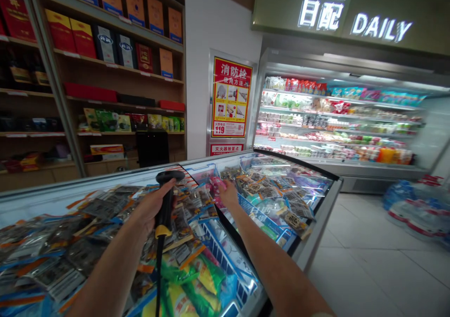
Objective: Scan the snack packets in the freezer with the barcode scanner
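While the left hand (149, 209) grips a scanner (165, 214), the right hand (229, 195) pinches a pink packet (215, 188) over the freezer (322, 228)

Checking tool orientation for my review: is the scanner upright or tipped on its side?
Upright: in the left grip, the scanner has its wide head on top and its cord hanging below.

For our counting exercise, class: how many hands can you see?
2: the left hand gripping the black scanner, and the right hand holding a pink packet.

The scanner (165, 215) looks matt plastic, the packets (58, 275) glossy.
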A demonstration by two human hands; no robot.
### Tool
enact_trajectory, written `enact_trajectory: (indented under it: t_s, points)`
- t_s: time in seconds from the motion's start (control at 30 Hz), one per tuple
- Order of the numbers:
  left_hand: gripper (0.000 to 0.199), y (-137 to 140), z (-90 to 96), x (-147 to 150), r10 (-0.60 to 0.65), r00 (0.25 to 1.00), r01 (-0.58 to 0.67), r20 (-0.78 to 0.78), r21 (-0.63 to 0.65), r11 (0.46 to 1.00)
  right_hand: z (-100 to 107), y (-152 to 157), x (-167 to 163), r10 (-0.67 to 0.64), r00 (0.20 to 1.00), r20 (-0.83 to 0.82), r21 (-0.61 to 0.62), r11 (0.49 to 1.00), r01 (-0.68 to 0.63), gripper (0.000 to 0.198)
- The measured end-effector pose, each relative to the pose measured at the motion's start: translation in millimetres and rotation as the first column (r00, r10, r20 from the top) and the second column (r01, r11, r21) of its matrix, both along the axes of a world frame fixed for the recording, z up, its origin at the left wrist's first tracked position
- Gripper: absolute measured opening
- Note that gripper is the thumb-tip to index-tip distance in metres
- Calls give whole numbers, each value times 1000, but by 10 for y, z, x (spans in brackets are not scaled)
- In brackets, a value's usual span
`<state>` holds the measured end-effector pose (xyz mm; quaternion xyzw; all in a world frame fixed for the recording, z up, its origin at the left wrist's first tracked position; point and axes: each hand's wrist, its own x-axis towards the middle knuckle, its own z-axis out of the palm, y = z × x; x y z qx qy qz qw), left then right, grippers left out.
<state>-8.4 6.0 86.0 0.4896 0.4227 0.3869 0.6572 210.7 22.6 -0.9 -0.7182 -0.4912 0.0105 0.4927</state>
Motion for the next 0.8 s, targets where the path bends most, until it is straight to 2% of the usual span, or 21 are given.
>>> enact_trajectory:
  t_s: [0.07, 0.13, 0.3, 0.4, 0.57, 0.63, 0.73, 0.8]
  points:
    - [33, -63, 16, 70, -29, 1000, 29, 4, -22, 999, 7, -167, 258, -131, 985, 109, -153, 977, 147, 40]
    - [32, -138, 17, 162, -63, 998, 63, 20, -26, 998, -36, -316, 479, -168, 970, 174, -231, 951, 206, 44]
    - [35, -326, -20, 379, -191, 981, 191, 17, -14, 981, -233, -535, 751, -80, 924, 375, -425, 870, 248, 41]
    - [35, -421, -7, 444, -233, 973, 232, -8, -16, 972, -251, -644, 793, -31, 905, 425, -415, 881, 225, 38]
    - [32, -496, -2, 507, -246, 969, 246, 4, -30, 969, -93, -827, 877, -102, 900, 424, -311, 917, 250, 36]
    - [32, -509, -32, 539, -268, 963, 268, 7, -31, 963, -80, -876, 929, -83, 910, 407, -341, 910, 235, 43]
    - [35, -537, -79, 590, -307, 952, 306, -7, -24, 952, -152, -924, 992, 35, 926, 377, -433, 890, 143, 57]
    - [36, -560, -95, 618, -318, 948, 318, -17, -18, 948, -207, -944, 1019, 56, 924, 378, -417, 901, 116, 48]
